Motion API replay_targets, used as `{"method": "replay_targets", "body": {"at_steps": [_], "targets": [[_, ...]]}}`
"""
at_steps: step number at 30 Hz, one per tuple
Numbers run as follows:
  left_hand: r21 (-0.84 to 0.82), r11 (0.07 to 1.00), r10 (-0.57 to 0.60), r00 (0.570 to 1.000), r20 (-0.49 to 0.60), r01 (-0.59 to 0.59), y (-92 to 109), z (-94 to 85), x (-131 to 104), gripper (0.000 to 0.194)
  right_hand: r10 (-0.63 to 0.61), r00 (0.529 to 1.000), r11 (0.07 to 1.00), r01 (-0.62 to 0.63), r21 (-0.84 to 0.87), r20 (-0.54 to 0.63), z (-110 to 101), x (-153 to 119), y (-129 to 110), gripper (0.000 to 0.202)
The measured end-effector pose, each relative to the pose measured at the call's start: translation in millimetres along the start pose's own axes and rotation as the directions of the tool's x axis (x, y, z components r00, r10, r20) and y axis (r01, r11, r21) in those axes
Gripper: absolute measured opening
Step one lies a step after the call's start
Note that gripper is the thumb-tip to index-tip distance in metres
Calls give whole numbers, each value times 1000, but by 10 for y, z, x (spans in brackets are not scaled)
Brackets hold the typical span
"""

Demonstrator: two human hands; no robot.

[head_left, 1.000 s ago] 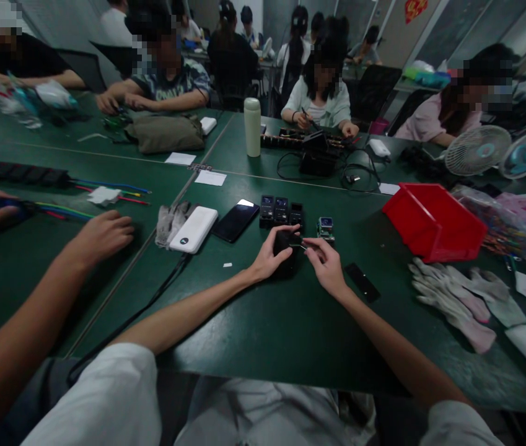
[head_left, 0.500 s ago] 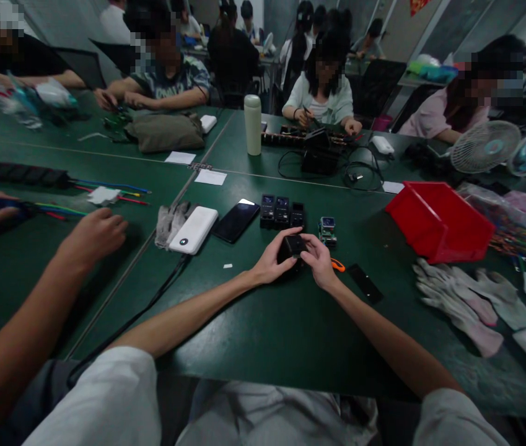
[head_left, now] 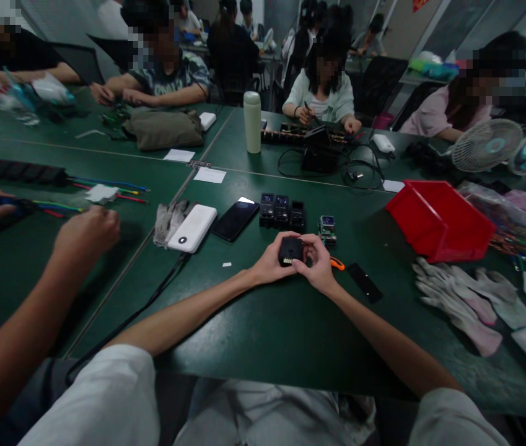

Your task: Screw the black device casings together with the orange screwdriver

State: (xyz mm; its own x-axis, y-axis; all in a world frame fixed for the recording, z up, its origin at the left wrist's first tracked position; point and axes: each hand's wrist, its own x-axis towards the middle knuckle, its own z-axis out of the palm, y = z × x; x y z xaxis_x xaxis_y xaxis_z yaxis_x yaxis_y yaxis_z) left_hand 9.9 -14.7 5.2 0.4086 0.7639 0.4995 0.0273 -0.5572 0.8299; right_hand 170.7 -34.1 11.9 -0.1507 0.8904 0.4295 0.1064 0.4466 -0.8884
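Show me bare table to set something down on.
Broad patch: the green tabletop between the left hand, the right hand and its near edge. Smaller: between the circuit board and red bin. Crowded: beyond the left hand, where white power bank, phone and black units sit close.

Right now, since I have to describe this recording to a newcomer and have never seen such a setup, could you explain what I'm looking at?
No robot here: these are a person's bare hands, seen by a camera worn on that person's head, looking forward and down. The left hand and right hand together hold a small black boxy piece with gold-coloured strips above a dark green table.

Beyond them stand three small black boxy devices. To the left lie a black glass-faced phone and a white rectangular power bank; to the right, a flat black rectangular plate, a red plastic bin and pale fabric gloves. The hand at far left belongs to a neighbour.
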Motion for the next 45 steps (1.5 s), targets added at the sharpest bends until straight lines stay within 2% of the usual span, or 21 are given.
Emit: {"method": "replay_targets", "body": {"at_steps": [4,9,18,27,33,40,45], "targets": [[-5,999,-39,999,11,39,-15,10,-8,64,-37,999,998,38,-57,9,-6,-36,54,44],[-1,1000,-31,999,-8,31,4,14,-8,60,-72,997,995,73,-67,11,-20,-78,148,44],[4,999,-52,999,7,52,18,14,-16,57,-107,994,989,104,-107,-21,-25,-97,166,43],[39,998,-56,998,11,56,28,10,-27,54,-58,997,989,51,-140,-49,-15,-119,173,43],[39,997,-70,998,-3,70,33,18,10,59,-35,997,997,30,-78,-65,-7,-110,154,40],[-8,996,-82,994,77,83,63,27,37,66,-10,994,999,4,-53,-113,-14,-115,192,44],[18,996,-92,995,46,91,47,27,31,63,2,998,998,-6,-64,-68,-8,-97,158,48]]}}
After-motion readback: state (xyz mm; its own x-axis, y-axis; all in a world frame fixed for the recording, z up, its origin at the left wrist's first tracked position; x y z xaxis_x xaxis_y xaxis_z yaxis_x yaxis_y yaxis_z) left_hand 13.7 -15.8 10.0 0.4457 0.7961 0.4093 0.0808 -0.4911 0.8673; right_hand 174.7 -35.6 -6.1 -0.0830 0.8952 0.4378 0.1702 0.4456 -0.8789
